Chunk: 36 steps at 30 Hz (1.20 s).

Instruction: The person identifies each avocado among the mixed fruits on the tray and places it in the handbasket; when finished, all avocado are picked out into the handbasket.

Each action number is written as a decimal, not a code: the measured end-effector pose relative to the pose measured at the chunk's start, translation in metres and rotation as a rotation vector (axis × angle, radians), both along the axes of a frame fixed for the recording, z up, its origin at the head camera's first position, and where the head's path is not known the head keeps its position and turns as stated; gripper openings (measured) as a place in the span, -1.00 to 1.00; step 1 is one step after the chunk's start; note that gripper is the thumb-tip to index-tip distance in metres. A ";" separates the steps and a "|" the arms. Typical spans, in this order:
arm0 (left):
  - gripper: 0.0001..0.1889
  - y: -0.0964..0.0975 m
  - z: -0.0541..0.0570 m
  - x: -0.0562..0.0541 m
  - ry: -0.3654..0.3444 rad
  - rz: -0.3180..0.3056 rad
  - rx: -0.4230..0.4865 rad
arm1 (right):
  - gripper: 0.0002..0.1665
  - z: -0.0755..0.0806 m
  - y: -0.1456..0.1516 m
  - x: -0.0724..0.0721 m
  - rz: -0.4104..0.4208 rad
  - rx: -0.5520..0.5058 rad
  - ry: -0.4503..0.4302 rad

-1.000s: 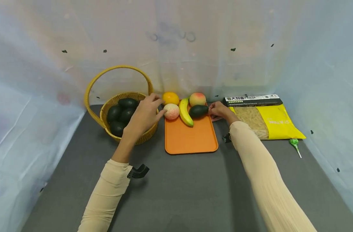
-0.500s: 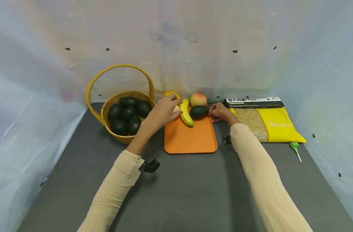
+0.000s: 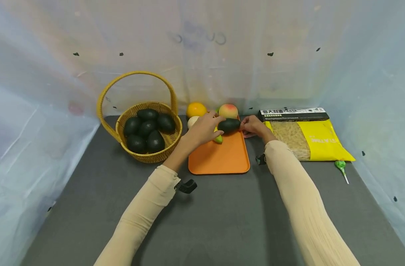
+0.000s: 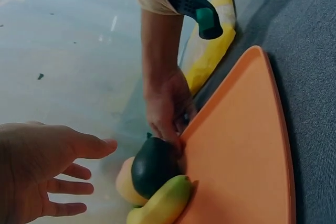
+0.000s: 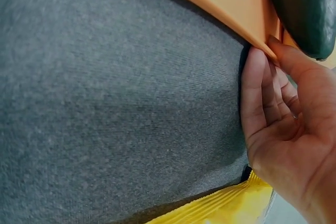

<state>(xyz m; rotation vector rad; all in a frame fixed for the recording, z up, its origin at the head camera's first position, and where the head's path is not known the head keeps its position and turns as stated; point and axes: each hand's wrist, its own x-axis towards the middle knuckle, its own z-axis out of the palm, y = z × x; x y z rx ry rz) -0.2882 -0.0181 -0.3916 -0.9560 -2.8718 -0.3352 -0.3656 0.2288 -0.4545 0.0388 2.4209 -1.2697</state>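
My left hand hovers over the banana on the orange tray, its fingers spread near a dark green avocado. In the left wrist view, that hand holds nothing and stands apart from the fruit. The right hand is at the tray's right edge; in the right wrist view, its thumb and fingers pinch the tray's rim beside the avocado. A peach, an orange and a partly hidden pale pink round fruit sit at the tray's far end.
A wicker basket with a tall handle stands to the left, holding several avocados. On the right lie a yellow pasta bag, a black pasta box and a green lollipop. Plastic sheeting hangs behind.
My left hand has moved right from beside the basket, across the pale round fruit, to above the banana, near the avocado. The right hand has stayed at the tray's edge.
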 end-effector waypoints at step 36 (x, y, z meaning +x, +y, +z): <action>-0.38 0.037 -0.054 -0.037 -0.063 -0.085 0.067 | -0.85 0.001 -0.005 0.002 -0.023 0.000 -0.016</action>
